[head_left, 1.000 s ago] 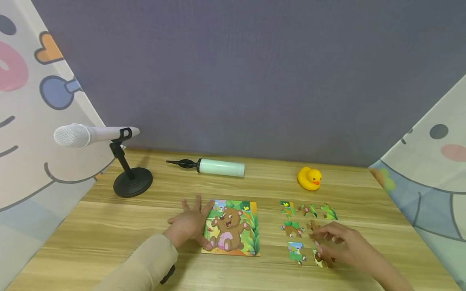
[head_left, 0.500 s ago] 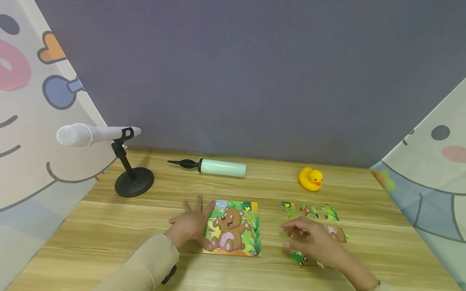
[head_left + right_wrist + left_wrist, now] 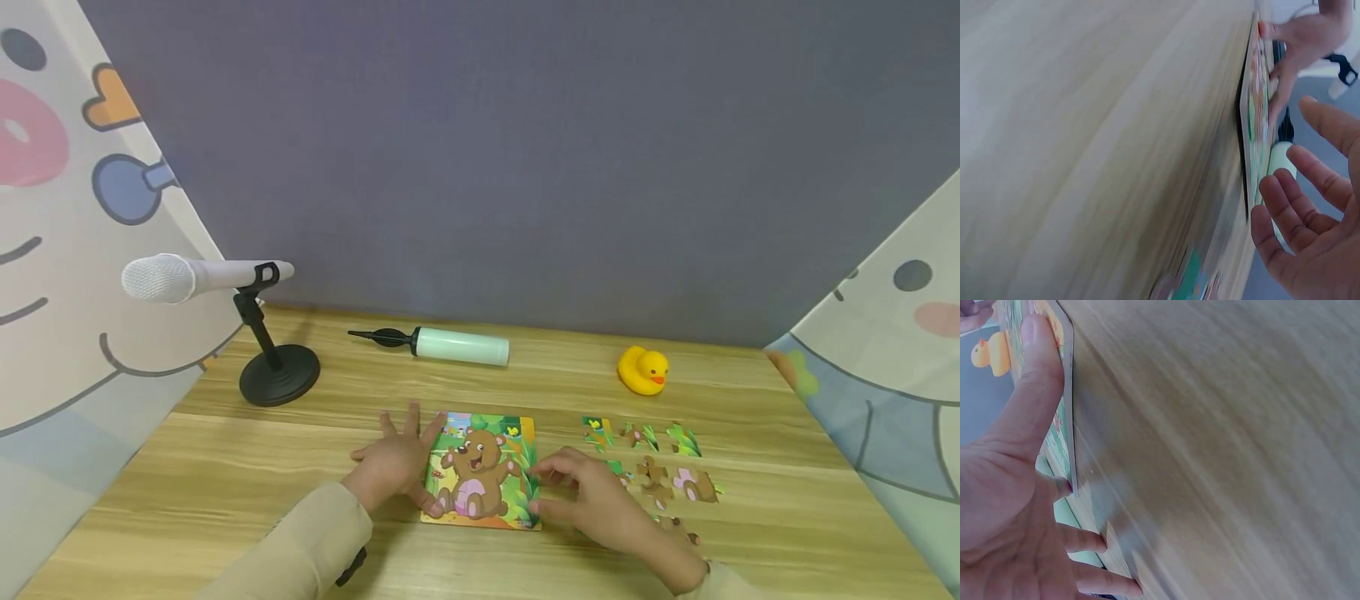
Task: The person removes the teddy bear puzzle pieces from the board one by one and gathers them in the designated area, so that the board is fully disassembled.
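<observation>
A square bear picture puzzle (image 3: 480, 471) lies flat on the wooden table. My left hand (image 3: 393, 462) spreads its fingers at the picture's left side, with the thumb resting on the lower left corner in the left wrist view. Just past the right edge of the picture hovers my right hand (image 3: 592, 500), its fingers loosely bent and nothing between them in the right wrist view (image 3: 1310, 212). Loose puzzle pieces (image 3: 652, 475) lie in rows to the right, several of them partly hidden behind the right hand.
Along the back of the table lie a pale green hand pump (image 3: 461, 346) and a yellow rubber duck (image 3: 642, 371). At the left stands a white microphone (image 3: 161, 279) on a black stand (image 3: 280, 375). A grey partition (image 3: 510, 167) rises behind.
My right hand has moved left from the loose pieces, across them, to the right edge of the bear picture. The left hand has stayed in place on the picture.
</observation>
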A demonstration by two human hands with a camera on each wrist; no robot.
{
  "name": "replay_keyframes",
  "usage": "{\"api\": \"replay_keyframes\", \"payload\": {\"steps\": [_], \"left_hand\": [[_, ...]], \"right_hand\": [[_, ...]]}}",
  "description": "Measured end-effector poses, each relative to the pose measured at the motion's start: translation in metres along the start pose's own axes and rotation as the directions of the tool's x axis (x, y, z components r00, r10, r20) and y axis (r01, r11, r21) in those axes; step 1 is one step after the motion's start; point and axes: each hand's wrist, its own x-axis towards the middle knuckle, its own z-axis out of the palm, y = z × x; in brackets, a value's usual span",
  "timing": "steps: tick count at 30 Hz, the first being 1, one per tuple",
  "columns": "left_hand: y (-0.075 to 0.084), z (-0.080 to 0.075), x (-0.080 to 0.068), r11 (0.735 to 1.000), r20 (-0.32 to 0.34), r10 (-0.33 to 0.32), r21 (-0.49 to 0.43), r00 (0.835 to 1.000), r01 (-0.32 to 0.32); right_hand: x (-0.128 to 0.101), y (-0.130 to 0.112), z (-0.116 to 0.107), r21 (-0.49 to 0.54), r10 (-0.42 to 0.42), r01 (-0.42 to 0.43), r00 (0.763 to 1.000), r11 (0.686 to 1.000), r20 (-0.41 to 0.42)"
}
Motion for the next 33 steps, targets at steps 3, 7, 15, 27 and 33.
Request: {"api": "replay_keyframes", "payload": {"steps": [3, 7, 15, 27, 33], "left_hand": [[0.001, -0.001, 0.000, 1.000, 0.002, 0.000, -0.006, 1.000, 0.000], [0.001, -0.002, 0.000, 1.000, 0.003, -0.002, -0.001, 1.000, 0.002], [0.001, -0.002, 0.000, 1.000, 0.012, -0.010, 0.019, 1.000, 0.010], [0.001, -0.002, 0.001, 1.000, 0.010, -0.016, 0.019, 1.000, 0.016], [0.001, -0.002, 0.000, 0.999, 0.012, -0.013, 0.036, 1.000, 0.012]], "right_hand": [[0.007, -0.008, 0.009, -0.001, -0.001, 0.001, 1.000, 1.000, 0.009], [0.016, -0.020, 0.019, -0.003, -0.022, 0.022, 0.999, 1.000, 0.030], [0.032, -0.040, 0.040, -0.148, -0.065, 0.069, 0.997, 0.987, 0.036], [0.047, -0.055, 0.058, -0.474, -0.120, 0.130, 0.991, 0.871, 0.052], [0.051, -0.055, 0.062, -0.516, -0.156, 0.155, 0.987, 0.843, 0.040]]}}
